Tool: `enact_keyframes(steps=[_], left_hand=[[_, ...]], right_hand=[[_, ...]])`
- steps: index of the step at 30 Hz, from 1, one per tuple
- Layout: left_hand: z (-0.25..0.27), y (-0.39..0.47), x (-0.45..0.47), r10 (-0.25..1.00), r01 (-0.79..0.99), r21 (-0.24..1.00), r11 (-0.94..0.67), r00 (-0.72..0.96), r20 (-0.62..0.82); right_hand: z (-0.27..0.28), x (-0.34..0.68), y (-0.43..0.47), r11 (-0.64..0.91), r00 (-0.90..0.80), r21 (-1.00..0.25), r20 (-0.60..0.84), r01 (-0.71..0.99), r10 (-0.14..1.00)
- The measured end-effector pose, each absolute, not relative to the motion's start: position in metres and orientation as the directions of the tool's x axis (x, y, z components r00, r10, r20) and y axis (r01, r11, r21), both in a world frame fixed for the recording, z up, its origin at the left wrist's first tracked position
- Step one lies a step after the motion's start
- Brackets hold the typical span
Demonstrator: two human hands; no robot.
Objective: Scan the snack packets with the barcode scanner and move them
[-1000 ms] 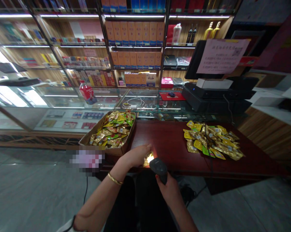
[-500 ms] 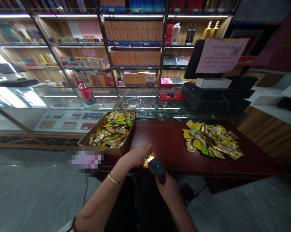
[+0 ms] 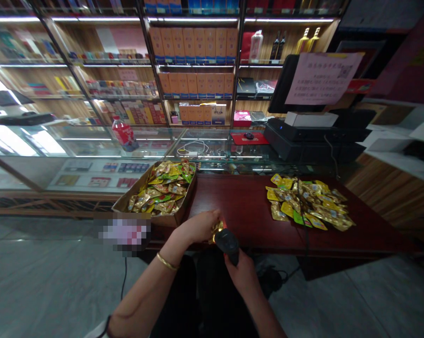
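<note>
My left hand (image 3: pixel 201 226) is closed on a gold snack packet (image 3: pixel 217 231) above the near edge of the dark red table (image 3: pixel 229 197). My right hand (image 3: pixel 242 271) grips the handle of a black barcode scanner (image 3: pixel 228 242), its head right beside the packet. Light from the scanner falls on the packet, which is partly hidden by the fingers and the scanner head. To the left, a cardboard box (image 3: pixel 179 217) holds many gold, yellow and green packets. A loose pile of similar packets (image 3: pixel 305 202) lies on the table at the right.
A black cable (image 3: pixel 305 239) hangs over the packet pile and the table's front edge. Behind the table stands a glass counter (image 3: pixel 215 155) with a red-labelled bottle (image 3: pixel 124 134), a white cable (image 3: pixel 194 149), a mouse on a red mat (image 3: pixel 240 139) and a monitor (image 3: pixel 282 84).
The blue light on top of the scanner has gone out, and the glow on the packet is dimmer. The scanner has shifted very slightly; both hands stay in nearly the same place.
</note>
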State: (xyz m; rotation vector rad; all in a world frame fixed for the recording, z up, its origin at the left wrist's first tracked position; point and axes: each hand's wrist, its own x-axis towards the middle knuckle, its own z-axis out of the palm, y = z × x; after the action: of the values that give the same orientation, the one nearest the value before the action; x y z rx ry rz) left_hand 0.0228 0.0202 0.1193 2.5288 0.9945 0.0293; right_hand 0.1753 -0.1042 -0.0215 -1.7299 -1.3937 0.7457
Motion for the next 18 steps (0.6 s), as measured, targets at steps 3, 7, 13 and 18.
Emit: enact_keyframes(steps=[3,7,13,18], left_hand=[[0.117,0.021,0.022,0.667,0.651,0.414,-0.637,0.734,-0.126],[0.114,0.022,0.018,0.668,0.642,0.435,-0.631,0.735,-0.117],[0.109,0.030,0.003,0.708,0.687,0.407,-0.601,0.695,-0.126],[0.101,0.041,-0.012,0.749,0.734,0.350,-0.582,0.652,-0.121]], right_hand=[[-0.018,0.175,-0.106,-0.099,0.214,-0.853,0.015,0.513,0.977],[-0.012,0.177,-0.117,-0.137,0.253,-0.851,-0.005,0.507,0.967],[-0.002,0.189,-0.144,-0.163,0.335,-0.866,0.006,0.473,0.942],[0.003,0.197,-0.167,-0.196,0.334,-0.864,-0.035,0.463,0.942]])
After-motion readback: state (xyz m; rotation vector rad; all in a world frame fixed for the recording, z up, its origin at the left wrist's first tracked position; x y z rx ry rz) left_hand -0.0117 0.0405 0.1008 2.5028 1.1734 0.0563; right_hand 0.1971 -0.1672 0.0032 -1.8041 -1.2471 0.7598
